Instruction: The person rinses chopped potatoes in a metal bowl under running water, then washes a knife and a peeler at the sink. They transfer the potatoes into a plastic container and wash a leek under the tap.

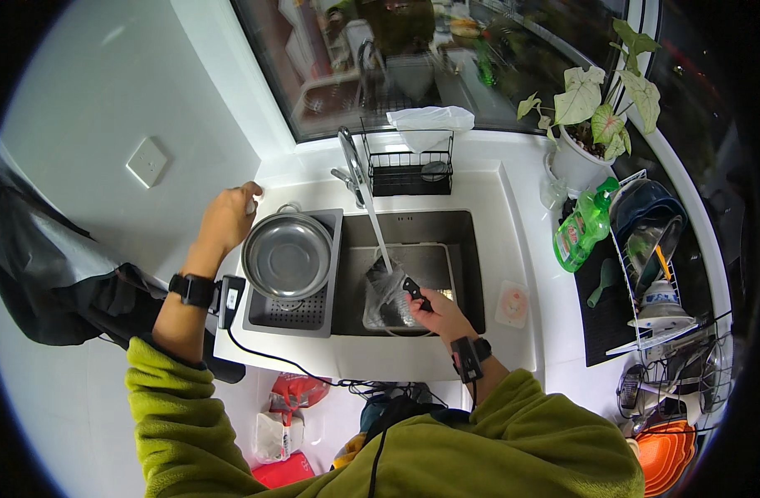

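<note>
My right hand (439, 312) grips the black handle of a kitchen knife (419, 295), whose wide blade lies under running water in the sink basin (470, 274). Water pours from the chrome faucet (352, 162) and splashes over the blade. Below it in the basin is a rectangular metal tray (441, 255). My left hand (230, 210) is raised beside the left wall, fingers curled; a small pale thing shows at them, and whether it is held is unclear. Near this hand, a round stainless-steel pan (287, 256) rests on the grey perforated drain basket (255, 324) at the basin's left side.
Behind the basin stands a black wire rack (411, 183) with a white plastic bag (433, 118). To the right are a pink-and-white soap dish (512, 304), a green detergent bottle (582, 230), a potted plant (579, 162) and a dish rack (626, 274) holding bowls. Cables hang before the counter.
</note>
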{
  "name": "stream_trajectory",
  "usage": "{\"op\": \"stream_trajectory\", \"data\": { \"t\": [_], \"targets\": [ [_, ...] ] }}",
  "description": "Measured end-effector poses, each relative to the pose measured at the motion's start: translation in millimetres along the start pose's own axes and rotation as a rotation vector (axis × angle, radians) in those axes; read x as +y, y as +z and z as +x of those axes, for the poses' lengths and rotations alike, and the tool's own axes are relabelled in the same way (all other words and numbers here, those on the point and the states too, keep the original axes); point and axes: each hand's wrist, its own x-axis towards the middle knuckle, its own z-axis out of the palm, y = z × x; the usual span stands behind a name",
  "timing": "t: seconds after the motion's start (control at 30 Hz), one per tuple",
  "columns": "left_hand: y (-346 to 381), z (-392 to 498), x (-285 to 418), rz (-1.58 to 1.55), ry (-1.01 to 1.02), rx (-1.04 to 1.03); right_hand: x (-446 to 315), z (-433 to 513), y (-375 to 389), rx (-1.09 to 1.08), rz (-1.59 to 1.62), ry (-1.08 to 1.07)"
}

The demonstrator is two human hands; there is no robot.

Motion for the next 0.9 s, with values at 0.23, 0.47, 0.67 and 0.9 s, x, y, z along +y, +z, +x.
{"op": "stream_trajectory", "data": {
  "t": [0.23,0.47,0.67,0.9],
  "targets": [
    [34.1,53.6,-20.4,0.109,-0.047,-0.146,11.3,-42.7,-13.6,-0.138,-0.474,-0.194],
    [131.2,112.3,-45.1,-0.146,-0.069,-0.199,50.1,-29.6,-30.1,-0.192,-2.078,-1.303],
    [242.5,147.5,-61.6,-0.547,-0.097,-0.202,62.0,-8.7,-20.6,-0.038,-2.228,-1.173],
    [325.7,170.3,-62.9,-0.666,-0.14,-0.061,61.4,-16.7,-16.3,0.05,-2.248,-1.229]
  ]
}}
